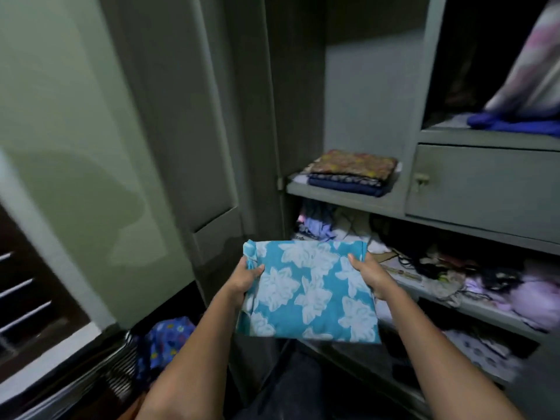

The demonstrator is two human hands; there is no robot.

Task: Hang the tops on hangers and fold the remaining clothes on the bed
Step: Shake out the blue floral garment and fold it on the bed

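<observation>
Folded cloth (309, 291), blue with white flower print, sits center of frame, held flat out in front of me between both hands. My left hand (244, 278) grips its left edge, thumb on top, fingers curled under. My right hand (368, 275) grips the right edge the same way, thumb on top. Both forearms run up from the bottom of the frame.

Cloth is in the air, in front of the open wardrobe (424, 86), near its messy shelf (472, 304), not touching it as far as I can tell. That shelf, right of center, holds loose lilac and white clothes and dark cords.

Shelf above it, upper center: a neat stack (351, 174), patterned brown piece on top, navy pieces under. Right of the stack, a closed drawer (485, 183) with a small latch. Upper right: dark compartment with a striped pink-white fabric (533, 65) resting on a blue cloth (515, 124).

Wardrobe door (91, 147) fills the left half, swung open. Lower left: a blue printed garment (165, 344), next to something striped black-and-white. Frame is blurry at the edges.
</observation>
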